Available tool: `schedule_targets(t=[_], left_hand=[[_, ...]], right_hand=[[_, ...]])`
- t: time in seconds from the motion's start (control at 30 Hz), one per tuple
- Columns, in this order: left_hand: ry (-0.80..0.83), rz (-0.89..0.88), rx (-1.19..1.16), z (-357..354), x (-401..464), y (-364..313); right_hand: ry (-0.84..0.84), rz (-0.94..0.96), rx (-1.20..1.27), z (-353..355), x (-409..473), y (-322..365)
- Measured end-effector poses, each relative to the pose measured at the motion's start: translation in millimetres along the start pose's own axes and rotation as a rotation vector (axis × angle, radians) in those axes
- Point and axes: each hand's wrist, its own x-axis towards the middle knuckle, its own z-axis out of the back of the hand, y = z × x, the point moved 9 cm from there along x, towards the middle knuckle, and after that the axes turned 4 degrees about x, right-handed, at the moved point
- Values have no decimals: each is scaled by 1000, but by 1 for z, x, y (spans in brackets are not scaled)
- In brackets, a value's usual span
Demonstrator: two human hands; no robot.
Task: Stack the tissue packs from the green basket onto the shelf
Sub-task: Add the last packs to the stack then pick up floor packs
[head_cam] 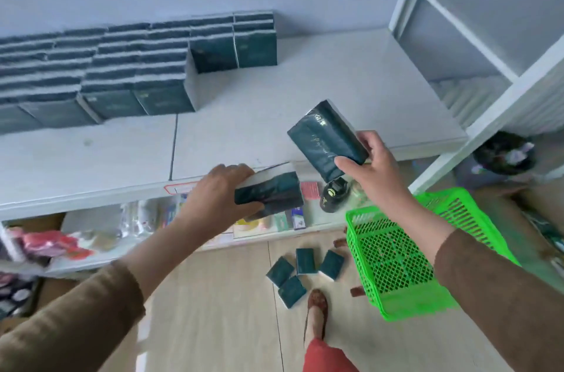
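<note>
My left hand (219,197) grips a dark green tissue pack (271,193) at the front edge of the white shelf (320,91). My right hand (370,167) holds a second dark green pack (325,139), tilted, just above the shelf's front right part. Many stacked packs (100,72) fill the shelf's back left, with a shorter stack (235,42) further right. The green basket (396,252) stands tilted on the floor under my right forearm and looks empty. Several loose packs (305,268) lie on the floor beside it.
A lower shelf (91,261) under the white one carries mixed small goods and packets. A white rack frame (488,36) stands at the right, with a dark bin (503,152) behind it. My foot (317,307) is on the wooden floor near the loose packs.
</note>
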Motion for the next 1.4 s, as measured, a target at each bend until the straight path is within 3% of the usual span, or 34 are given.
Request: schedule_targets(t=[0.17, 0.43, 0.77, 0.97, 1.13, 1.27, 1.4], left_hand=[[-141, 40, 131, 60, 82, 16], [-208, 57, 405, 96, 205, 76], [-131, 31, 671, 107, 320, 151], [-112, -11, 633, 104, 339, 173], [-106, -78, 646, 102, 339, 175], [-123, -92, 615, 104, 331, 174], [-183, -120, 541, 105, 306, 152]], right_hand=[[62, 55, -119, -4, 94, 19], [157, 6, -218, -59, 208, 21], [204, 50, -522, -142, 323, 20], [125, 89, -672, -170, 349, 29], [-17, 60, -601, -176, 347, 33], [-26, -9, -486, -167, 332, 27], [-21, 91, -569, -157, 299, 46]])
